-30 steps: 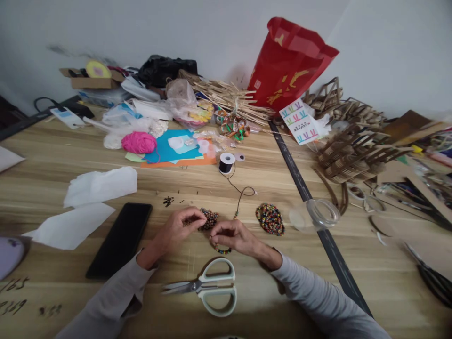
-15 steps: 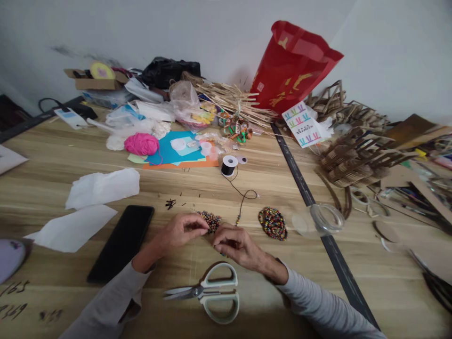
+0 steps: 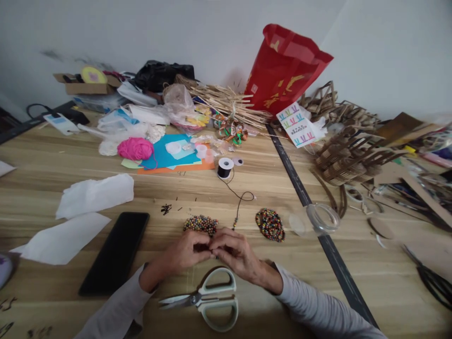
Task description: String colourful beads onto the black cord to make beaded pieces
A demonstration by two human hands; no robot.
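My left hand [image 3: 189,249] and my right hand [image 3: 240,254] meet at the fingertips, both pinched closed. A black cord [image 3: 239,205] with a few beads [image 3: 235,223] threaded on it runs under my right hand, which grips it; the cord's end is hidden. Between the touching fingertips is a tiny dark speck, too small to make out. Just beyond my left hand lies a pile of loose multicoloured beads [image 3: 201,224]. A coiled string of beads [image 3: 270,225] rests right of my right hand. Farther back, the cord's spool [image 3: 225,168] stands upright. Scissors [image 3: 206,299] lie nearer me, blades partly apart.
A black phone [image 3: 115,254] and white paper sheets [image 3: 95,195] lie to the left. Pink yarn [image 3: 136,149], coloured paper [image 3: 162,155] and a red bag [image 3: 286,70] are at the back. Small woven baskets [image 3: 346,157] and a clear tape roll [image 3: 323,218] are on the right.
My left hand has moved right from the bead pile's edge to meet my right hand's fingertips. More of the bead pile shows now. The view has shifted slightly.
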